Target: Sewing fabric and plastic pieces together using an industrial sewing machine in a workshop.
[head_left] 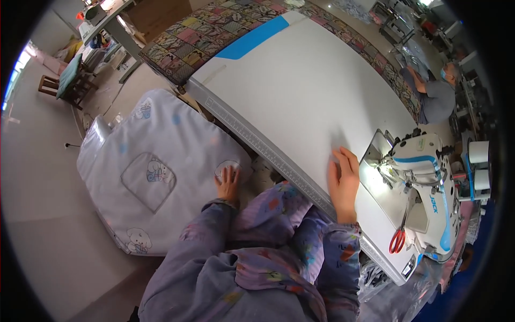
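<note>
- My left hand (227,185) lay open on puppy-print fabric (196,139), left of the sewing table (306,75).
- My right hand (344,185), empty, curved loosely near the industrial sewing machine (433,185).
- Light, flat pressure seemed best against creases.

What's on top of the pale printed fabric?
On the pale printed fabric, the left hand rests near the right edge, over part of a printed figure. The surface beneath it is hidden.

Pale wall (40,177) ran down left side — bright window (13,78) glowed above. Wooden chair (48,84) with green cushion (70,75) stood on tan floor (110,86), near grey-framed workbench (105,28) — light (426,2) shone top right.
</note>
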`<state>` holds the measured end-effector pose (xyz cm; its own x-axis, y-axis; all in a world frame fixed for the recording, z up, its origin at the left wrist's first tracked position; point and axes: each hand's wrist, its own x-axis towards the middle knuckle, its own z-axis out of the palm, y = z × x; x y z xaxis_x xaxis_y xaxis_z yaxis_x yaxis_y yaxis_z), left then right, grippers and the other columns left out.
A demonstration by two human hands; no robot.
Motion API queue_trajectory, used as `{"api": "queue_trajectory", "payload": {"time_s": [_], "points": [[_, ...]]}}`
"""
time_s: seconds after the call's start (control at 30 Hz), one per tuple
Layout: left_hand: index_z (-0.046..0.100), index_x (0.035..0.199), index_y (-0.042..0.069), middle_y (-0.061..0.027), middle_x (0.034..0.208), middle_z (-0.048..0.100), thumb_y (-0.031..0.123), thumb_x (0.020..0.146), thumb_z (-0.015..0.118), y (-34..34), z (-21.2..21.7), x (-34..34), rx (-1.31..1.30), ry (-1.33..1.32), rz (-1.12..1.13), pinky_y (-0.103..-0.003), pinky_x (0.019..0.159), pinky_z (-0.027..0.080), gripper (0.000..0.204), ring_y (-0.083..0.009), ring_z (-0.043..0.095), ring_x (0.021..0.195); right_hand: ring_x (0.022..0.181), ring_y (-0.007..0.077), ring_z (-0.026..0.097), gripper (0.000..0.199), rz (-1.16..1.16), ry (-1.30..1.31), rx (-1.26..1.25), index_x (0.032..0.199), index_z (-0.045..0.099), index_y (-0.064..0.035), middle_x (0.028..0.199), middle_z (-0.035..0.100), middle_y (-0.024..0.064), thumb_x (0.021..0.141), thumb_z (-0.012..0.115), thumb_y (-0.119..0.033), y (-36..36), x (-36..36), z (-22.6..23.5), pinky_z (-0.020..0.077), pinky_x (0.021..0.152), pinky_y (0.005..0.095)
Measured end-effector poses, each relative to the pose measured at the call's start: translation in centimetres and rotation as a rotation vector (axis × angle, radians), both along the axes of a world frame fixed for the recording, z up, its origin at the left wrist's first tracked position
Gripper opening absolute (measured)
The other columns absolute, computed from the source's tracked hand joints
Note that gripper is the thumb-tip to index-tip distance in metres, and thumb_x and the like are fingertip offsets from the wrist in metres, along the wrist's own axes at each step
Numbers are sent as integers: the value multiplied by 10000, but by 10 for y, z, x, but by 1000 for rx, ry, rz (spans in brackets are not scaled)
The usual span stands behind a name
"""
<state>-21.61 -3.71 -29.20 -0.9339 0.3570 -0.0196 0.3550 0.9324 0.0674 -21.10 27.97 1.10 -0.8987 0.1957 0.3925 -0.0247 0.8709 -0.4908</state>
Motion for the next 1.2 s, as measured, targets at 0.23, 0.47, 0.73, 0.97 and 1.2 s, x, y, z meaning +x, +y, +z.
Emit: {"api": "queue_trajectory", "payload": {"time_s": [0.23,0.47,0.73,0.97,1.2], "points": [[454,1426,141,-177,1408,469,75,869,553,-131,-10,-3,665,-531,330,-489,1053,375,569,-359,449,1285,1084,306,597,239,19,-3,-69,1122,635,12,1236,573,158,888,593,6,-3,0,3,527,829,330],[353,1464,-7,-206,1428,445,187,915,368,-344,163,-8,1747,101,630,-426,1094,377,583,-335,476,1288,1106,338,586,259,37,48,0,1109,645,-12,1238,583,155,850,638,-27,4,5,-1,504,896,385],[423,1432,-17,-119,1454,451,402,1026,463,-161,370,-136,1835,56,289,-334,1119,334,585,-221,454,1322,1256,354,513,657,496,-31,-469,1345,498,-28,1362,519,186,771,791,-161,-64,13,15,431,1045,410],[471,1392,-54,-110,1413,496,456,988,531,161,446,-118,1357,-440,-293,-301,1097,330,654,-185,459,1304,1327,259,435,784,738,-251,-851,1402,422,-9,1423,430,148,756,828,-188,-71,12,14,360,1104,374],[460,1421,1,-87,1364,544,474,1019,453,316,478,-148,1302,-1092,-159,-328,1111,323,620,-173,460,1294,813,224,619,267,457,144,-889,1038,582,-48,886,620,91,829,740,-99,-57,49,4,493,751,319]]}}
